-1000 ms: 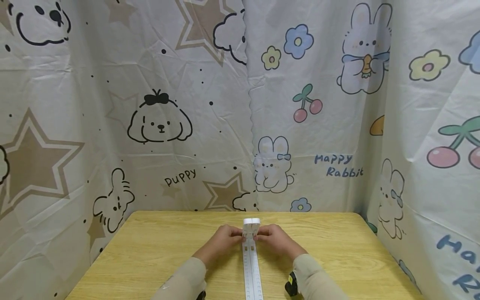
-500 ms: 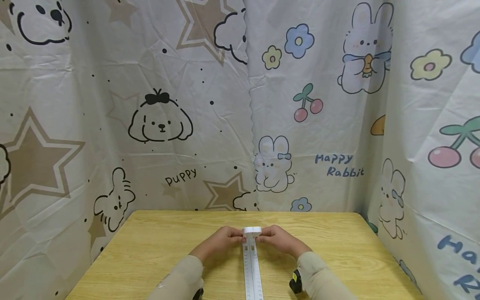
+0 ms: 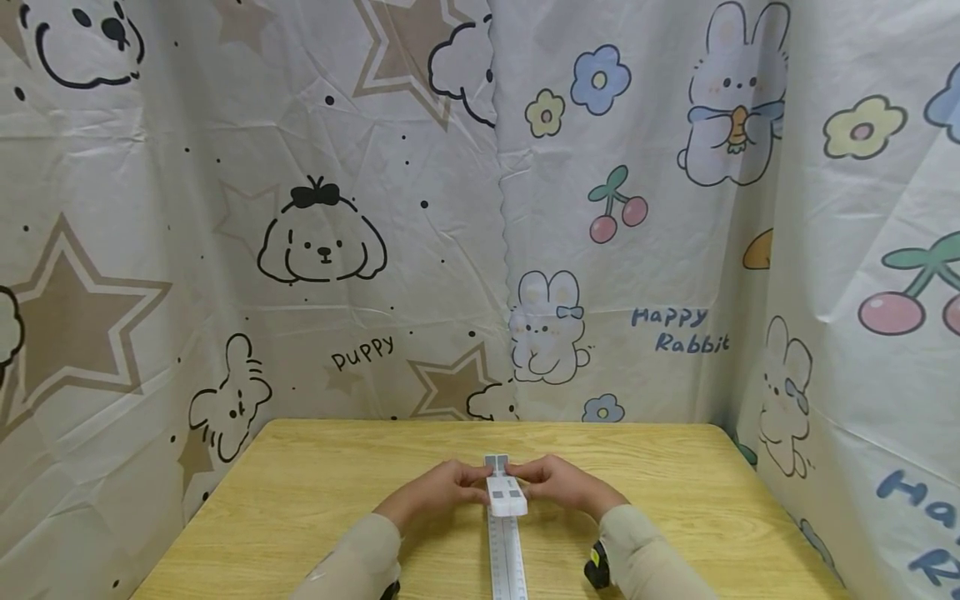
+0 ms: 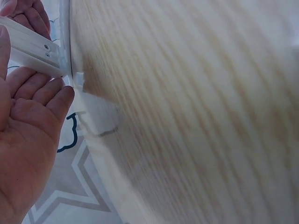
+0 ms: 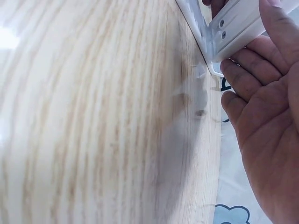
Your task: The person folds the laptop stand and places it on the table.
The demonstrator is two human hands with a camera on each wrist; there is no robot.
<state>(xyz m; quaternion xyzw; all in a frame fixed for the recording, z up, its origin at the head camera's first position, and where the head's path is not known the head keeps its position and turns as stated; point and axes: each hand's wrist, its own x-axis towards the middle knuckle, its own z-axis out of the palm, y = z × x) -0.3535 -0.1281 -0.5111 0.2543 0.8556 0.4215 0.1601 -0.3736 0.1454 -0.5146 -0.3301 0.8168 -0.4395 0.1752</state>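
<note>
In the head view, a long white ruler-like strip (image 3: 506,554) with edge markings lies on the table, pointing away from me. Near its far end, a white hinged plate (image 3: 507,500) with grey rectangles is tipped toward me over the strip. My left hand (image 3: 442,485) grips the plate's left side between thumb and fingers. From the other side my right hand (image 3: 561,485) holds it likewise. The left wrist view shows the white plate (image 4: 32,46) between thumb and fingers. Two small holes mark the plate (image 5: 240,28) in the right wrist view.
A yellow wood-grain table (image 3: 337,475) lies under the strip and hands. Behind and at both sides hangs a curtain (image 3: 435,250) printed with cartoon puppies, rabbits and flowers. A black wrist-worn device (image 3: 597,567) shows at the right sleeve.
The hinged plate, upright a second ago, has tipped toward me and down over the strip. Both hands stayed on it, and its face with grey rectangles now shows.
</note>
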